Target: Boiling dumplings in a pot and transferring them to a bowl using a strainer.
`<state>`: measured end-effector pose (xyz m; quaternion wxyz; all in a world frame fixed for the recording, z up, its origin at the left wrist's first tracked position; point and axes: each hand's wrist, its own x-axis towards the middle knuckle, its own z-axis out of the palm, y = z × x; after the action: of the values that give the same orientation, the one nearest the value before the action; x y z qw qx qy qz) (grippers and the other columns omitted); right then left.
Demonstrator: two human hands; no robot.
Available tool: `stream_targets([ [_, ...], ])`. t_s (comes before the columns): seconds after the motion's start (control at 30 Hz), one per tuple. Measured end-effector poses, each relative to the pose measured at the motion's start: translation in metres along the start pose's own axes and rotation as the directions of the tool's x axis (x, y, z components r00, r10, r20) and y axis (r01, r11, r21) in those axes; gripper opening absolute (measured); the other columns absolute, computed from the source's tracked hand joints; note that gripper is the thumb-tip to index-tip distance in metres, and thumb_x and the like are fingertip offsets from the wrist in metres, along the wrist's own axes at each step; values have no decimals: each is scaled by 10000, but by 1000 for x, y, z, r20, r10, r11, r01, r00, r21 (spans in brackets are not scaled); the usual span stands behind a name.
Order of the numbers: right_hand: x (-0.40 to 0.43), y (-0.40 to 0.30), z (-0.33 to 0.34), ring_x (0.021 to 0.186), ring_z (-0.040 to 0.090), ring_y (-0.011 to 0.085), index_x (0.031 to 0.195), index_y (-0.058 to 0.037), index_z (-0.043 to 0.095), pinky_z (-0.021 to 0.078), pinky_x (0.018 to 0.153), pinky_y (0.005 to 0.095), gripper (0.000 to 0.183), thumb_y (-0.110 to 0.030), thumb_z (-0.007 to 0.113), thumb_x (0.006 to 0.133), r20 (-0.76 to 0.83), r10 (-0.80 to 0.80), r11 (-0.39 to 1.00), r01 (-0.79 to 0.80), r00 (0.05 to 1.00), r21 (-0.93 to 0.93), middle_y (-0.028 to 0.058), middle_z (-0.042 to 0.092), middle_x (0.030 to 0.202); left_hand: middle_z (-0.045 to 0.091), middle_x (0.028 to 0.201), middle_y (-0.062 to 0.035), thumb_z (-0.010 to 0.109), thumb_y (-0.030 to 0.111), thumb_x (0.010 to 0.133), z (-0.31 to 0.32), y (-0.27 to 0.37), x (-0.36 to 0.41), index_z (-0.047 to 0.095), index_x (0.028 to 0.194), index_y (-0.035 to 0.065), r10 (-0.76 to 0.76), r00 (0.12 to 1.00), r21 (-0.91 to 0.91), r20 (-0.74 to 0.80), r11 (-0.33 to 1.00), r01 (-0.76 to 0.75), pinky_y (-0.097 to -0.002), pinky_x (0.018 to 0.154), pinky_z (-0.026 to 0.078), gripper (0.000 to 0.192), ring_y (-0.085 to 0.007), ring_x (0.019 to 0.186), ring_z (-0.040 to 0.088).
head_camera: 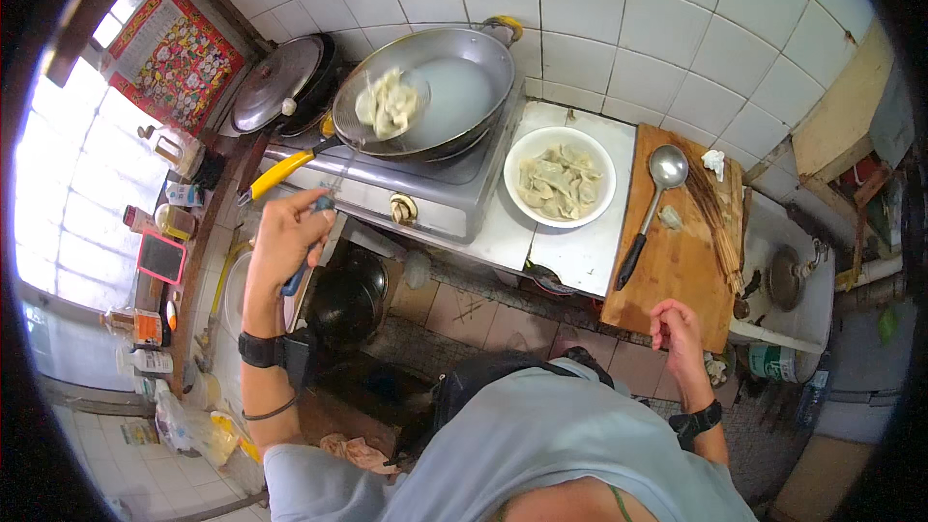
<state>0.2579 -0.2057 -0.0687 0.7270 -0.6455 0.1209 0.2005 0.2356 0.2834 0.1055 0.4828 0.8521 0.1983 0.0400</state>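
Observation:
My left hand (293,235) grips the blue handle of a wire skimmer (348,123). Several pale dumplings (391,105) lie in its mesh basket, over the near left side of a large metal wok (471,43). Cloudy liquid (457,98) fills the bottom of the wok, which sits on a gas stove (449,196). To its right, a white bowl (513,192) of dumplings rests on the tiled counter. My right hand (676,333) hangs near the front edge of a wooden cutting board (620,308), its fingers loosely curled with nothing visible in them.
On the board lie a metal ladle (656,188) and a bundle of thin sticks (707,210). A yellow-handled pan handle (283,172) juts out at the stove's left front. A lidded pot (279,83) stands behind it. Bottles and jars (174,221) line the windowsill; a sink (783,232) is at right.

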Motion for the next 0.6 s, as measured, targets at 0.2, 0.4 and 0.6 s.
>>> stream_targets([
  [0.2,-2,-2,16,465,476,87,832,-35,577,385,411,220,189,-134,424,884,-34,-14,1000,14,999,-15,31,534,600,513,601,-19,603,54,807,-23,24,6,545,1129,-96,133,990,-132,-46,982,-138,-192,369,319,360,-48,384,421],
  [0.4,-14,10,29,461,481,91,830,-34,578,384,409,218,185,-117,421,882,-25,-21,1000,21,999,1,32,541,607,521,612,-29,591,46,802,-16,-4,11,542,1123,-111,42,998,-66,55,997,-39,-194,376,328,361,-57,393,438],
  [0.6,-13,1,23,460,478,93,829,-37,574,387,412,221,173,-123,434,883,-50,-57,998,57,997,-1,34,541,607,522,618,-30,587,55,808,-14,5,8,531,1125,-113,113,993,-122,12,986,-111,-194,381,330,363,-55,399,441],
])
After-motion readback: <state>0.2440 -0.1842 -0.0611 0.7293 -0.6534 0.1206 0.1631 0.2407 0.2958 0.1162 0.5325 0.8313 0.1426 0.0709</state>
